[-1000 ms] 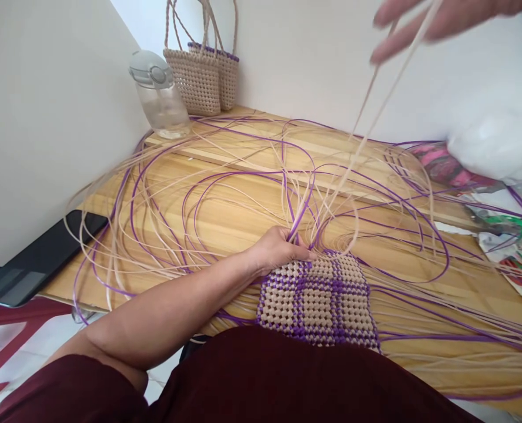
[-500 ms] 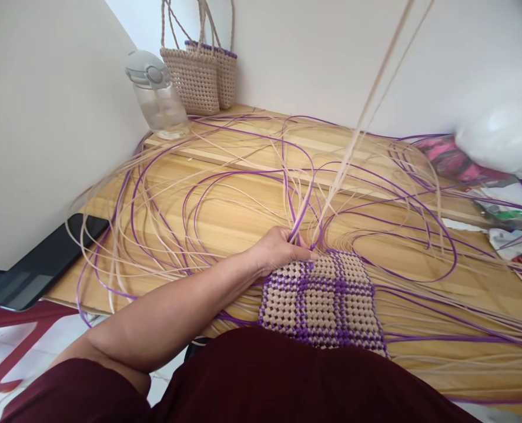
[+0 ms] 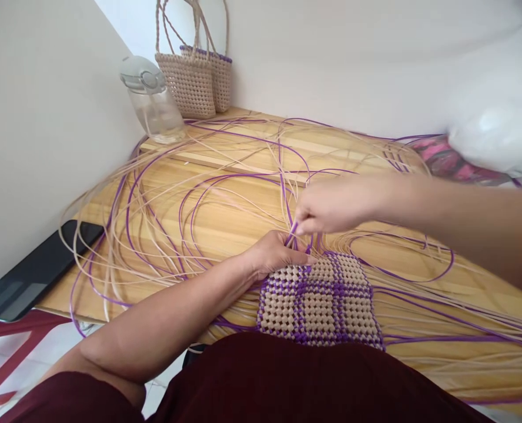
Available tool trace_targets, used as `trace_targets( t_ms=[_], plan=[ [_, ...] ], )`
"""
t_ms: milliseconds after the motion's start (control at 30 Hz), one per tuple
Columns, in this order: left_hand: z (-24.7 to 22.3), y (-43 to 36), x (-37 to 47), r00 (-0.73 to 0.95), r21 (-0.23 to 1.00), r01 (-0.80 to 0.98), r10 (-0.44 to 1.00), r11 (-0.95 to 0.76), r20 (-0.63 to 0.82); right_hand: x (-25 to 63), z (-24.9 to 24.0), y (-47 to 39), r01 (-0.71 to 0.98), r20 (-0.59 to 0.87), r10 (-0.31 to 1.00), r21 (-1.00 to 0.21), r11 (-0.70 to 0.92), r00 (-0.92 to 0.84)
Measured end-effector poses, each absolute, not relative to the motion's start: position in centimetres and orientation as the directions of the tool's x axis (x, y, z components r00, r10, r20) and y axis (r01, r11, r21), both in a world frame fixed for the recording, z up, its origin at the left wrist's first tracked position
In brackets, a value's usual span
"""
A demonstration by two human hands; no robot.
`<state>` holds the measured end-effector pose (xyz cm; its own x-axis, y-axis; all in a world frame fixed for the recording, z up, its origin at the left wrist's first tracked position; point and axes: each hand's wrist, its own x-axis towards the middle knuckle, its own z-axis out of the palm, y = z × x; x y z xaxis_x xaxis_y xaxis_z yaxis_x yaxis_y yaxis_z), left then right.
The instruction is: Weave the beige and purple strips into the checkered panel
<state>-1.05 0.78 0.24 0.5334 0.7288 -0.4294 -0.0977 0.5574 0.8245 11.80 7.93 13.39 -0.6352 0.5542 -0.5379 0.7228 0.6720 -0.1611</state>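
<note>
a person's left hand [image 3: 275, 255] reaches in from 8 o'clock, forearm slanting upward, fingers and thumb aimed toward 3 o'clock; its grip is clamped on the far left corner of a woven panel [image 3: 318, 302] and the strands rising there. the right hand [image 3: 325, 207] enters from 3 o'clock, forearm nearly level and blurred, knuckles up, fingers curled; its grip is together, pinched on a purple strand [image 3: 292, 231] just beyond the left thumb.

the panel lies at 5 o'clock of the scene, on the near side of the table [image 3: 243, 226], directly before the wearer's maroon shirt [image 3: 314, 379], which covers its near edge. its far edge faces 12 o'clock; the visible part is longest from 9 to 3 o'clock, though the full length cannot be told.

the weave is knobbly, beige blocks crossed by purple bands into a plaid, roughly rectangular with a rounded far right corner. thin, smooth loose strands [image 3: 128, 212] loop widely over the pale grained wood. at 11 o'clock stand beige woven bags [image 3: 188, 88] with braided handles, beside a clear bottle [image 3: 155, 108] with a gray lid; a glossy black phone [image 3: 36, 276] rests at 8 o'clock.
</note>
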Motion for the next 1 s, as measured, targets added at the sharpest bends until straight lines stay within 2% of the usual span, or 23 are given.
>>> trace_targets(
  t_ms=[100,233,300,433,567,833,1000],
  plan=[
    [0.4,0.8,-1.0,0.538,0.829,-0.126,0.740,0.544,-0.404,12.3,12.2,7.0,0.662,-0.598,0.421,-0.261,0.702,-0.682],
    [0.2,0.7,-0.9,0.511,0.875,-0.171,0.800,0.453,-0.314,12.8,11.1,6.3,0.582,-0.423,0.413,-0.446,0.680,-0.806],
    [0.1,0.7,-0.9,0.486,0.884,-0.157,0.814,0.440,-0.319,12.6,10.7,6.3,0.537,-0.365,0.398,-0.494,0.684,-0.842],
    [0.2,0.6,-1.2,0.485,0.878,-0.158,0.810,0.453,-0.330,12.4,9.2,6.6,0.487,-0.308,0.377,-0.525,0.698,-0.874],
    [0.6,0.6,-1.4,0.529,0.811,-0.174,0.748,0.558,-0.400,12.7,7.6,7.4,0.417,-0.271,0.317,-0.613,0.671,-0.909],
    [0.2,0.5,-1.4,0.480,0.711,-0.226,0.711,0.666,-0.514,12.5,7.2,7.6,0.383,-0.225,0.312,-0.602,0.701,-0.923],
    [0.1,1.1,-1.5,0.573,0.751,-0.224,0.707,0.621,-0.414,12.7,7.3,7.5,0.420,-0.207,0.380,-0.630,0.653,-0.901]
  ],
)
